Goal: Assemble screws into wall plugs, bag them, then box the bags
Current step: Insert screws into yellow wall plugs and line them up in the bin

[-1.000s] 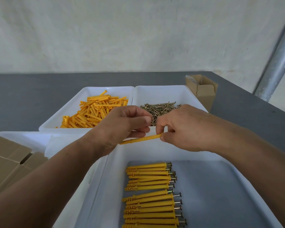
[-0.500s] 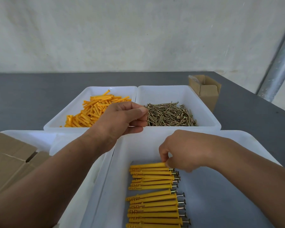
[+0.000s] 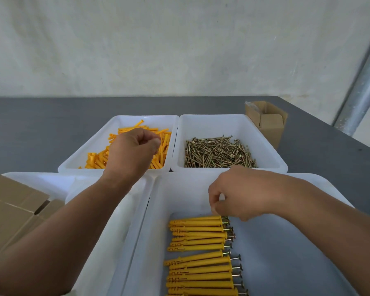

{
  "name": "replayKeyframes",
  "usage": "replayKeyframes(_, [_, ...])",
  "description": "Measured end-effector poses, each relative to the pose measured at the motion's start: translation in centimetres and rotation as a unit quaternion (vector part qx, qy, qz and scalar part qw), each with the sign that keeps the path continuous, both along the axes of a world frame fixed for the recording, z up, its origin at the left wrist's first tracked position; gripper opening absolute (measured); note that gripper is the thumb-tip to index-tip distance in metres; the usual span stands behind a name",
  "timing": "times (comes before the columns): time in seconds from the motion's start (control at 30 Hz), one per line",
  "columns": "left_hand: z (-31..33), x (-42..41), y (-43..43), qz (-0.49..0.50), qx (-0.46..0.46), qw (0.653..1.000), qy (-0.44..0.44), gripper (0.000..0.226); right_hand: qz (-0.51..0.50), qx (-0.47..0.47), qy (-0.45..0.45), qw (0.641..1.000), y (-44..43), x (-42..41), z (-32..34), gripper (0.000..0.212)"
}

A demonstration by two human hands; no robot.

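**Hands Apart Over Two Trays**

Head view: the left hand is held over the far tray of loose wall plugs, fingers curled and thumb against fingertips. Whether a plug is pinched cannot be told. The right hand is seen inside the near tray, curled fingertips at the topmost of the assembled plugs, which are laid in a row; a grip cannot be confirmed. Screws are heaped in the adjoining tray.

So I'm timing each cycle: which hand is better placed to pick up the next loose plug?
Left. The left hand hovers over the loose plugs in the far-left tray, while the right hand is low in the near tray, at the assembled plugs.
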State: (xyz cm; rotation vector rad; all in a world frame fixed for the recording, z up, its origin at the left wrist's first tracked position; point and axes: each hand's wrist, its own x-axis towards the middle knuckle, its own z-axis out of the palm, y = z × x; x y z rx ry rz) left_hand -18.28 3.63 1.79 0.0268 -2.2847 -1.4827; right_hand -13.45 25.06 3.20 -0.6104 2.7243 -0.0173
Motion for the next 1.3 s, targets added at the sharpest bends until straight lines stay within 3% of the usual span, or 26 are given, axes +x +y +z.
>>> replayKeyframes(0.13, [-0.8,-0.5,-1.1,0.078,-0.201,0.976,-0.011,0.016,-0.033,-0.098,0.133,0.986,0.8,-1.5,0.9,0.036])
replayKeyframes(0.33, [-2.1,-1.2,-1.8,0.051,-0.411,0.901,-0.128,0.041,-0.121,-0.16,0.247,0.948,2.7,-3.8,-0.6,0.05])
replayKeyframes(0.5, [-2.1,-1.2,-1.9,0.013,-0.454,0.87,-0.191,0.056,-0.148,-0.173,0.16,0.96,3.3,-4.9,-2.1,0.065])
replayKeyframes(0.67, [-2.1,-1.3,-2.1,0.005,-0.499,0.843,-0.2,0.073,-0.129,-0.096,0.095,0.982,2.9,-5.1,-2.7,0.076])
replayKeyframes(0.77, [-2.1,-1.4,-2.3,0.012,-0.516,0.833,-0.201,0.076,-0.128,-0.09,0.086,0.984,3.0,-5.3,-2.8,0.079])
replayKeyframes(0.93, [-2.2,-1.4,-2.3,0.014,-0.517,0.834,-0.194,0.074,-0.125,-0.114,0.097,0.981,3.1,-5.6,-3.0,0.062])
replayKeyframes(1.3, [-2.1,-1.4,-2.4,-0.004,-0.519,0.832,-0.196,0.074,-0.121,-0.079,0.109,0.983,3.5,-6.5,-3.7,0.09])
